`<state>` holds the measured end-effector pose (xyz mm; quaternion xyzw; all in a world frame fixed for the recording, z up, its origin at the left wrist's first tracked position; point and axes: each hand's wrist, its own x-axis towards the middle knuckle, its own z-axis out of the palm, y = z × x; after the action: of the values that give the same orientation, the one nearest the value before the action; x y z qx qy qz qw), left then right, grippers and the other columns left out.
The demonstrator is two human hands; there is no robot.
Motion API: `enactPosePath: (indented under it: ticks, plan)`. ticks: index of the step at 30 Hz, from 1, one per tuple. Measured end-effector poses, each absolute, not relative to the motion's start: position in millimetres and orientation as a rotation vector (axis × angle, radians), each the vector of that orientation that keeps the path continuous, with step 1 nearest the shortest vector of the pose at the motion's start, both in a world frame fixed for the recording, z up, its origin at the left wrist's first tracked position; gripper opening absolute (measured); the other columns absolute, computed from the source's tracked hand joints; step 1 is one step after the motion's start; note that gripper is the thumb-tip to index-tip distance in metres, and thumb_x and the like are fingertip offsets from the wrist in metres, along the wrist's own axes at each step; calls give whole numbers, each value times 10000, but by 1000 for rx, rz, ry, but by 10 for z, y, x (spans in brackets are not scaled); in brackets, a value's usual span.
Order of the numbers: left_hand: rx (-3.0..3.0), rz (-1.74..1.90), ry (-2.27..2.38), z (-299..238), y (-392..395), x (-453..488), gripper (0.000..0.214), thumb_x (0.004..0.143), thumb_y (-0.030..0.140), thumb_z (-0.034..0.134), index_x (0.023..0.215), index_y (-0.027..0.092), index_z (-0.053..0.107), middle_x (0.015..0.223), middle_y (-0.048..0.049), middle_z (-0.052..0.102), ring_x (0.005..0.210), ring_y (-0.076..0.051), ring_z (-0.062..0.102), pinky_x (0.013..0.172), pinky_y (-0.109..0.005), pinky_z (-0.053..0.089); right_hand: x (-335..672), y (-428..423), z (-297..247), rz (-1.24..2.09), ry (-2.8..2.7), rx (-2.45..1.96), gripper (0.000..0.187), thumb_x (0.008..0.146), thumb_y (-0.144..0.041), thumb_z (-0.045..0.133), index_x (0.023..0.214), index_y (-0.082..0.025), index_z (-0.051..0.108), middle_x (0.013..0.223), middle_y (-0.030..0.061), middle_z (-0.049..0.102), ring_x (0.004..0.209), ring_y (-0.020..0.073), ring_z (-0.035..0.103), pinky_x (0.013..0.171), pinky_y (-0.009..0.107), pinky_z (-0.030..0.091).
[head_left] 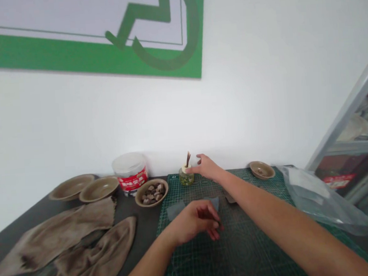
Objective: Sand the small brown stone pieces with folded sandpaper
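Note:
My right hand (206, 168) reaches to the far edge of the green cutting mat (242, 251), its open fingers at or just beside a small glass jar (187, 177). A brown-tipped brush and a pale roll stand in that jar. My left hand (193, 223) hovers low over the mat with curled fingers, and whatever they hold is hidden. Just beyond it lie several grey-blue translucent pieces (175, 210), partly covered by the hand. A small dark piece (229, 198) lies on the mat to the right.
Left of the mat are stained brown cloths (84, 246), two olive ceramic dishes (98, 189), a bowl of brown chunks (151, 192) and a red-labelled white-lidded tub (130, 173). A small dish (262, 170) and a clear plastic bag (320, 200) lie right. A wall stands behind.

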<state>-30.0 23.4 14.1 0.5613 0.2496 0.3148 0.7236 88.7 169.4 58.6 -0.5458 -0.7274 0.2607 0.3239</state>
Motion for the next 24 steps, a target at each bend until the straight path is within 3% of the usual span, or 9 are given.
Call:
enactPosePath:
  ticks: [3,6,9,12,17,24]
  plan:
    - [1213,549,487,49,204,-250,289,630,269,828,807,113,660,787,-86,730,658,-192,703,614,-309,551,596,1842,579,617,-1904,-1431,692,740,-550,732,1245,-107,568,1052,138,699,895,228,656,735,293,481]
    - [1216,525,479,16,207,-251,320,601,292,842,820,110,696,798,-88,730,656,-185,696,617,-307,549,463,1886,626,538,-1914,-1425,341,874,-450,617,952,-126,691,905,121,727,861,223,666,743,289,459]
    - [1174,580,503,14,234,-265,303,670,289,797,893,116,690,788,-89,724,648,-194,701,612,-316,553,452,1878,703,474,-1939,-1387,320,926,-393,553,804,-135,699,798,112,728,829,212,673,764,281,445]
    - [1112,708,547,8,276,-264,266,707,237,763,916,138,630,760,-65,709,635,-191,703,609,-312,556,514,1840,761,435,-1956,-1333,348,956,-412,505,849,-146,703,787,90,734,822,189,674,789,265,442]
    - [1125,858,687,-18,319,-232,201,708,214,750,844,119,635,732,-37,675,601,-148,662,613,-284,543,635,1823,764,504,-2052,-1270,218,848,-379,680,808,-170,727,765,38,743,772,170,685,720,229,458]
    - [1169,880,769,-2,283,-190,231,699,225,768,888,119,688,702,-14,648,602,-138,622,619,-282,515,663,1898,789,526,-2024,-1295,184,814,-325,714,832,-144,746,769,73,746,800,198,696,747,253,471]
